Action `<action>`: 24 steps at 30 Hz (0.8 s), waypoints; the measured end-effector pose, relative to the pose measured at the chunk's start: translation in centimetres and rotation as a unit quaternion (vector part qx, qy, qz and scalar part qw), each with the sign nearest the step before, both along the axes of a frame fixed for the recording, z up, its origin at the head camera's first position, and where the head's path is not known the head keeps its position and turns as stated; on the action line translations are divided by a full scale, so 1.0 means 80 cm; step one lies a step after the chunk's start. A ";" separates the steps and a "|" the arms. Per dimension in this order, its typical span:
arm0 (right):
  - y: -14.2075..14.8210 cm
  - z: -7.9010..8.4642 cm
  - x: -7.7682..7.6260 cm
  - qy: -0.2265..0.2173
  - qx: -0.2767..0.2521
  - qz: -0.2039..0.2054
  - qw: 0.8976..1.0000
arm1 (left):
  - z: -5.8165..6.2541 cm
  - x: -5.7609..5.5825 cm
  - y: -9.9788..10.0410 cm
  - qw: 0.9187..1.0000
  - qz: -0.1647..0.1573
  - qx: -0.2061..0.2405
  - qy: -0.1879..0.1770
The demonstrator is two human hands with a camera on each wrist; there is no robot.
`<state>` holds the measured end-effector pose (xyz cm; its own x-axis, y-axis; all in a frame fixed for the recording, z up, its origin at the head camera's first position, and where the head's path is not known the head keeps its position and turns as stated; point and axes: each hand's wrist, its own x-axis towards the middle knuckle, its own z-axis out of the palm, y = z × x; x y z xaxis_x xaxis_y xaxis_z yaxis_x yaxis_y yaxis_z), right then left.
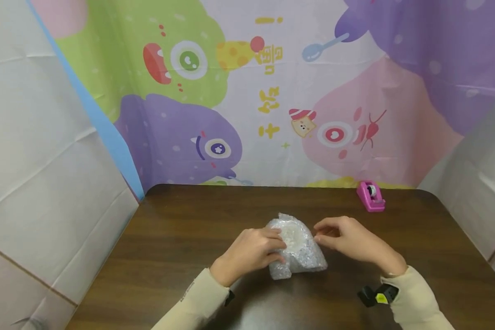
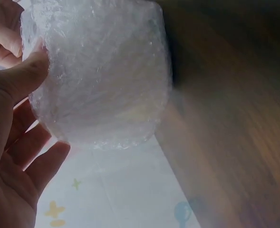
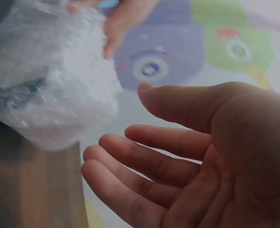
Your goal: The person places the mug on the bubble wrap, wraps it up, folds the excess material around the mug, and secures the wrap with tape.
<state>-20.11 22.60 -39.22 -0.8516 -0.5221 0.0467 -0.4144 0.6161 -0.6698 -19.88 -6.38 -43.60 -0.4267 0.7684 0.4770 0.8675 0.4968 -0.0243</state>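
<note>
A bundle of clear bubble wrap [image 1: 303, 256] sits on the brown table, with a pale round shape showing through its top. What lies inside is blurred by the wrap. My left hand [image 1: 253, 250] holds the bundle's left side, thumb on one face and fingers curled along the edge, as the left wrist view shows on the wrapped surface [image 2: 101, 80]. Just off the bundle's right side is my right hand [image 1: 352, 238]. Its fingers are loosely bent with nothing between them, and the right wrist view shows a gap between this hand [image 3: 192, 156] and the wrap [image 3: 59, 80].
A pink tape dispenser [image 1: 371, 197] stands near the back right edge of the wooden table [image 1: 181, 215]. Behind the table hangs a cartoon-printed cloth [image 1: 268, 160]. Pale panels rise at the left [image 1: 45, 151] and right sides.
</note>
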 end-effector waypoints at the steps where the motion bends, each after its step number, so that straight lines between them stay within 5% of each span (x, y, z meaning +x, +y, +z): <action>1: 0.005 0.000 0.000 -0.004 -0.010 -0.012 1.000 | 0.000 0.000 0.001 1.000 0.000 0.002 -0.004; 5: 0.027 -0.004 -0.003 -0.008 -0.032 -0.077 0.997 | 0.000 0.001 0.002 1.000 0.001 0.007 -0.019; 13: 0.068 -0.022 -0.010 0.052 -0.021 -0.202 0.978 | 0.006 0.001 0.006 0.999 0.015 0.004 -0.052; 24: 0.124 -0.021 -0.034 0.070 0.030 -0.274 0.959 | 0.010 0.002 0.007 0.997 0.028 -0.006 -0.074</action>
<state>-22.86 32.53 -40.91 -0.9863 -0.0035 0.1649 -0.1011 0.8031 -0.5872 -19.75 -5.79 -42.81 -0.5337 0.7472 0.3961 0.8331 0.5449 0.0947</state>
